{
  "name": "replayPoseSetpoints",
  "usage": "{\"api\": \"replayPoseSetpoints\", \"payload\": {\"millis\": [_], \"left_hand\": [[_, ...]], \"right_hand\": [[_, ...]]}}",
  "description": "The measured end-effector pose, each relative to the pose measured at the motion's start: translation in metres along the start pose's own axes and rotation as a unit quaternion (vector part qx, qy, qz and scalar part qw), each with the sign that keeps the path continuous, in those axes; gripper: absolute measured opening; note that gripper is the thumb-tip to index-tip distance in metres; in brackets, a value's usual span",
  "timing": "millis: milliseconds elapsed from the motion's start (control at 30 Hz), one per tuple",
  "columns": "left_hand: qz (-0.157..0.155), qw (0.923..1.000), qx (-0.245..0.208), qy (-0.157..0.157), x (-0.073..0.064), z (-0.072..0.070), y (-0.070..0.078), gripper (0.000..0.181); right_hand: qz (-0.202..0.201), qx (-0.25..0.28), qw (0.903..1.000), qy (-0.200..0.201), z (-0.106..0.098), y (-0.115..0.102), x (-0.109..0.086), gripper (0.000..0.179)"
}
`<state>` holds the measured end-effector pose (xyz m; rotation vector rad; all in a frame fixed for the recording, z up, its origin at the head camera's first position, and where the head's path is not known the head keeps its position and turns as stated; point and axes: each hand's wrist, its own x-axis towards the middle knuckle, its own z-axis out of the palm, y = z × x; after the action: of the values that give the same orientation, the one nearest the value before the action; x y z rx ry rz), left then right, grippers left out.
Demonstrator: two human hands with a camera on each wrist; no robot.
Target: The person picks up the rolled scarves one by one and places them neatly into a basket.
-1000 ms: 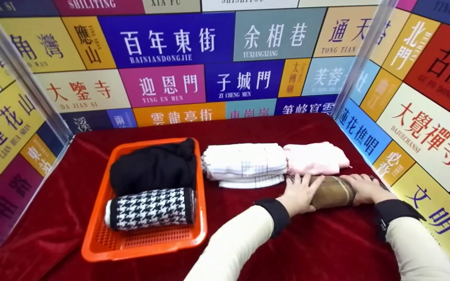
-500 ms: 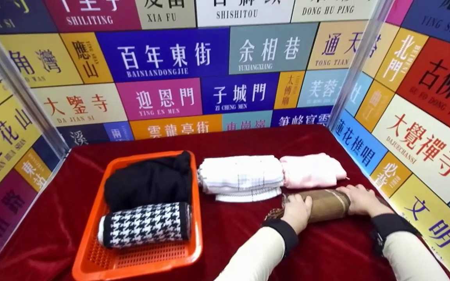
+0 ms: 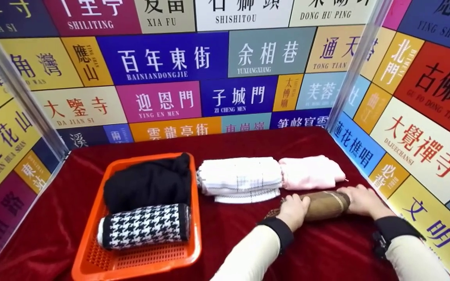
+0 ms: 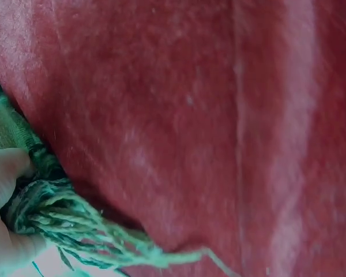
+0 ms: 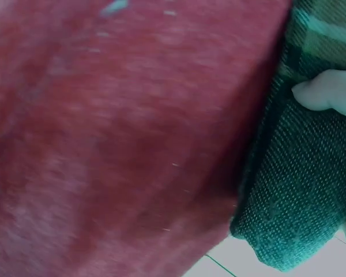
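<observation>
A brown plaid scarf (image 3: 325, 205), rolled into a cylinder, is held at its two ends on the right part of the table. The left hand (image 3: 293, 211) grips its left end, where loose fringe (image 4: 92, 231) trails out in the left wrist view. At the other end the right hand (image 3: 362, 200) holds the roll. Its thumb (image 5: 327, 92) lies across the dark woven cloth in the right wrist view. The undersides of the roll and most fingertips are hidden. Just behind the scarf lies a folded pink cloth (image 3: 311, 171).
An orange basket (image 3: 86, 244) stands at the left, holding a black bundled cloth (image 3: 147, 185) and a houndstooth roll (image 3: 147, 226). A folded white cloth (image 3: 240, 173) lies between basket and pink cloth. Dark red velvet (image 3: 225, 242) covers the table; sign-printed walls (image 3: 162, 58) enclose it.
The left hand has shifted from resting spread on top of the scarf to gripping its left end, exposing the fringe. The right hand still holds the other end. The head view has tilted up.
</observation>
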<state>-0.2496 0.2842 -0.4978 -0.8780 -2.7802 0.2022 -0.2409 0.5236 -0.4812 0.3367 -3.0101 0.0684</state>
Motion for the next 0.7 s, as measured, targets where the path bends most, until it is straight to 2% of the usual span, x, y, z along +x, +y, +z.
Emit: {"api": "replayPoseSetpoints", "payload": {"millis": [167,300,367,500,600,700], "left_hand": [[0.012,0.9992,-0.037,-0.008,0.004,-0.008,-0.026,0.026],[0.053,0.9958,-0.074,-0.013,0.008,-0.024,-0.050,0.036],[0.074,0.9917,-0.105,-0.009,0.009,-0.039,-0.065,0.041],[0.113,0.9845,-0.134,0.001,0.006,-0.075,-0.098,0.048],[0.129,0.9805,-0.147,0.023,-0.006,-0.101,-0.126,0.048],[0.135,0.9776,-0.154,0.047,-0.023,-0.120,-0.158,0.041]], "right_hand": [[-0.054,-0.001,0.9980,0.034,-0.019,-0.007,0.010,0.035],[-0.062,0.011,0.9969,0.047,-0.042,-0.019,0.009,0.043],[-0.059,0.021,0.9967,0.052,-0.057,-0.027,0.010,0.045],[-0.069,0.048,0.9941,0.068,-0.091,-0.044,0.017,0.050],[-0.077,0.075,0.9919,0.066,-0.114,-0.064,0.025,0.054],[-0.085,0.102,0.9897,0.053,-0.131,-0.089,0.035,0.057]]}}
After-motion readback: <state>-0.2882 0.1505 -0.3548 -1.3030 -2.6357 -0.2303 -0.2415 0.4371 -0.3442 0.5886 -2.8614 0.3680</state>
